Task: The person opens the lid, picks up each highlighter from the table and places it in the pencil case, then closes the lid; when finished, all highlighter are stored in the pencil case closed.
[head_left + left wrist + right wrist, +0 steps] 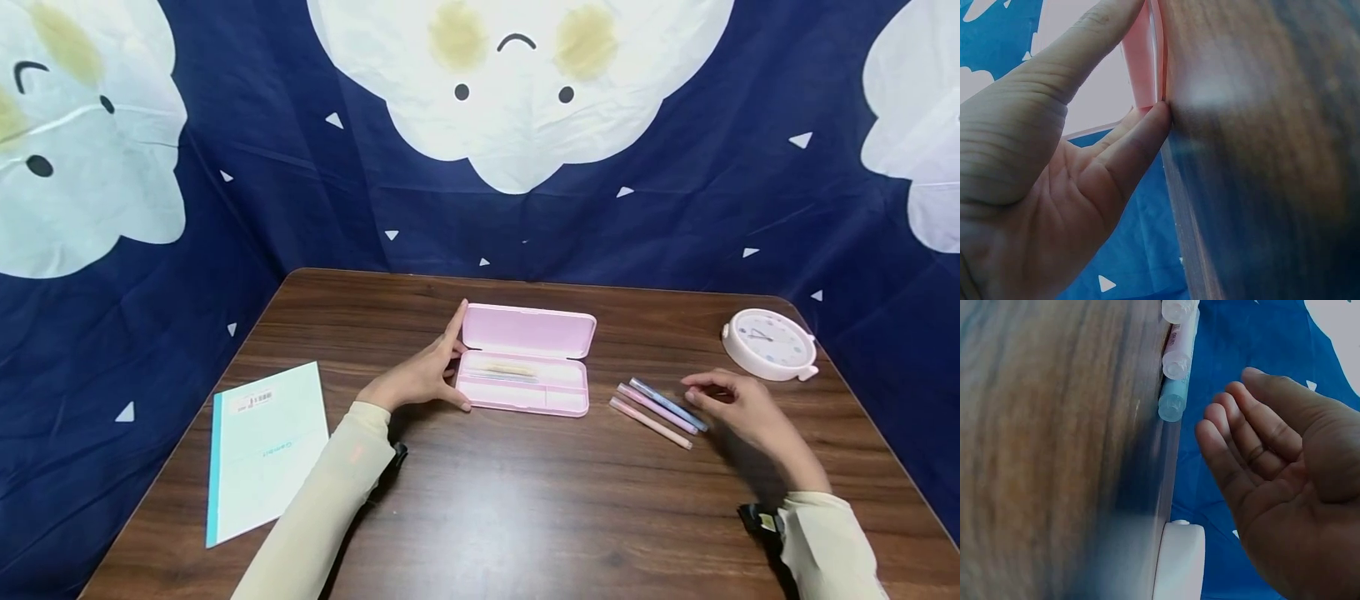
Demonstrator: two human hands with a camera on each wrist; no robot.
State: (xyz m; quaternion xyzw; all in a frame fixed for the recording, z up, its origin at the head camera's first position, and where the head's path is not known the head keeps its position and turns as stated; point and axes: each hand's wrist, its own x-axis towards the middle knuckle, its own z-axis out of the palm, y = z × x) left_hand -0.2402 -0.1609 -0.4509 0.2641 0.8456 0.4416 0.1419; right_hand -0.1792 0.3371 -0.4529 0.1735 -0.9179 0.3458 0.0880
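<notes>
Currently L hand [420, 377] grip unclenched, touching left end of pink plastic pencil case [495, 394], lid [528, 329] raised; R hand [742, 410] grip loose, empty, just beside three slim cylindrical pastel pens [657, 408] on dark wood-grain surface [600, 500]. Poss. trouble: clumsy R brush could roll round pens apart; uneven L push might slide or tip case. Surface's far edge near, behind lid; pale round clock [772, 339] limits room beyond R hand; gap btwn pens & case usable, wide room nearside.
</notes>
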